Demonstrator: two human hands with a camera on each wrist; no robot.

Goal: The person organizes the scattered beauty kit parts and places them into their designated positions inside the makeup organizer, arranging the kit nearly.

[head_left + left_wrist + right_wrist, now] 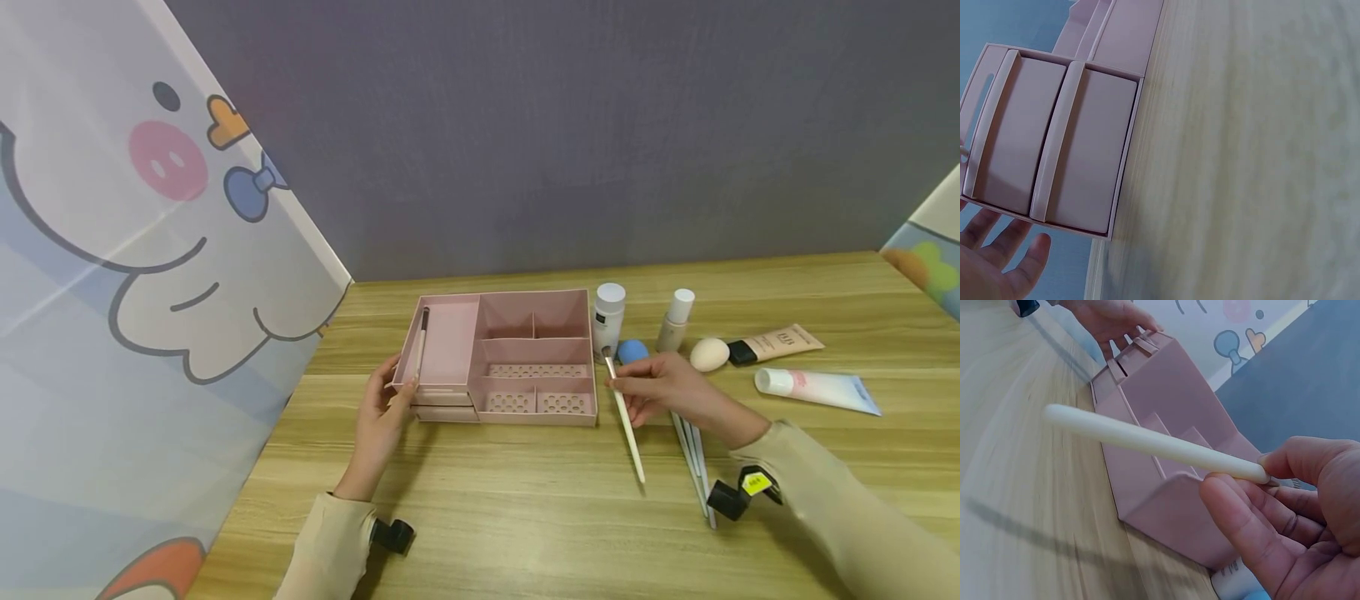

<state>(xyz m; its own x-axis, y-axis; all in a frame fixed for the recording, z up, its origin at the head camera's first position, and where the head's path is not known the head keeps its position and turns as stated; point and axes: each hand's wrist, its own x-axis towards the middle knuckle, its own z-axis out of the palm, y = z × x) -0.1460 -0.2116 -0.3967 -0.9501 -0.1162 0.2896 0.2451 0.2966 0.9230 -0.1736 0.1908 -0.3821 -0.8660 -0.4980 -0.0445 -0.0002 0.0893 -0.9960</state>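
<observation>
My left hand grips the front left corner of a pink makeup organizer, thumb at the tray's front and fingers along its side. Two shut drawers fill the organizer's front beneath that tray. In the tray lies a makeup brush, bristles pointing away. Right of the organizer, my right hand pinches a white-handled makeup brush near its bristle end. The brush's dark bristles point up and away; its handle slants toward me above the table. The organizer's right side has several divided compartments, some with perforated floors.
A white bottle stands against the organizer's right side. Beyond my right hand are a blue sponge, a white-capped bottle, a cream sponge, a beige tube and a white-blue tube. Several brushes lie under my right forearm.
</observation>
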